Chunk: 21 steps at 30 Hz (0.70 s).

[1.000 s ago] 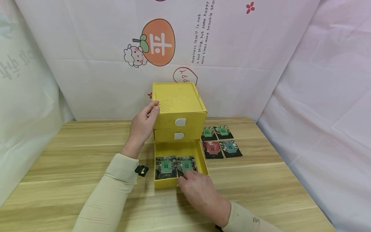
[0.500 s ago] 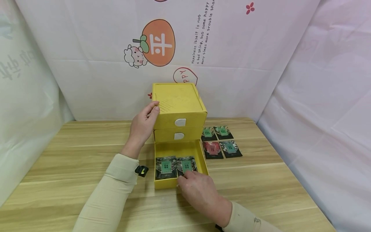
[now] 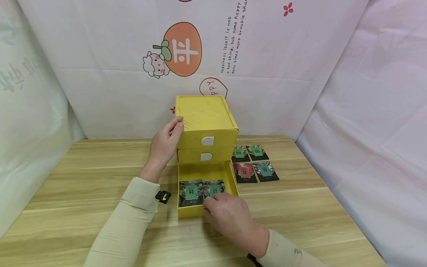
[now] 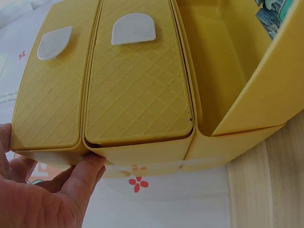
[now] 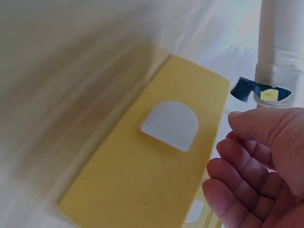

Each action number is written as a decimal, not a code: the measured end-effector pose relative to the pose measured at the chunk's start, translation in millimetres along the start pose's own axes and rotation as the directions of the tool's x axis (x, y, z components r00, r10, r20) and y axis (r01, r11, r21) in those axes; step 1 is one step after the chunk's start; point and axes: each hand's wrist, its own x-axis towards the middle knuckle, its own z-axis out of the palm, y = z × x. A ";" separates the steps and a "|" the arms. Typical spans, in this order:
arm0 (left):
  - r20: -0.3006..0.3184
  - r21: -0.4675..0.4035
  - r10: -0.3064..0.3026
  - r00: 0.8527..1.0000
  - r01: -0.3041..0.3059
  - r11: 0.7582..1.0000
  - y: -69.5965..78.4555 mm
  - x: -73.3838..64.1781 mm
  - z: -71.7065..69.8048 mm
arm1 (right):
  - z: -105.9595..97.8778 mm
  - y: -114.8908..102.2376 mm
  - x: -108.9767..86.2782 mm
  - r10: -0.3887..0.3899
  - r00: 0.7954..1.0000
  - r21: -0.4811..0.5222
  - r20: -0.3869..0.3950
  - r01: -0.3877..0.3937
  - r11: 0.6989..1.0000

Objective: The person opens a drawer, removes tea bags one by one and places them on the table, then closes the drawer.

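My left hand (image 3: 163,146) grips the upper left front corner of a yellow drawer cabinet (image 3: 207,111), with bent fingers at its top edge and the thumb (image 4: 85,173) along the side in the left wrist view. The bottom drawer (image 3: 190,212) is pulled out. Inside lie two dark sachets with green labels, a left sachet (image 3: 191,193) and a right sachet (image 3: 213,188). My right hand (image 3: 230,215), fingers loosely curled around nothing, is beside the drawer's front. Its fingertips are apart from the drawer's white tab (image 5: 171,126) in the right wrist view.
Right of the cabinet several flat sachets lie in two rows, among them a red-labelled sachet (image 3: 245,172) and a teal-labelled sachet (image 3: 265,170). The two upper drawers are closed, each with a white tab (image 3: 207,141). A printed white cloth (image 3: 267,104) hangs behind the wooden table (image 3: 100,178).
My right hand has shifted slightly up and away from the front of the bottom drawer. The left hand, the cabinet and the sachets stay where they were.
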 end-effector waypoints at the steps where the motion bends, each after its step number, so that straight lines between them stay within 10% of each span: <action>1: 0.000 -0.001 -0.001 1.000 0.001 1.000 0.1 -0.1 0.0 | -1.4 0.8 1.8 0.003 1.000 0.010 -0.007 -0.003 1.000; 11: 0.002 -0.004 -0.001 1.000 0.001 1.000 -0.4 -0.6 -0.4 | -7.7 13.9 23.6 0.101 0.995 0.012 -0.023 -0.101 0.995; 21: 0.003 -0.006 0.001 1.000 -0.001 1.000 -0.7 0.3 -0.4 | -2.5 26.7 39.6 0.260 0.958 -0.074 0.119 -0.253 0.965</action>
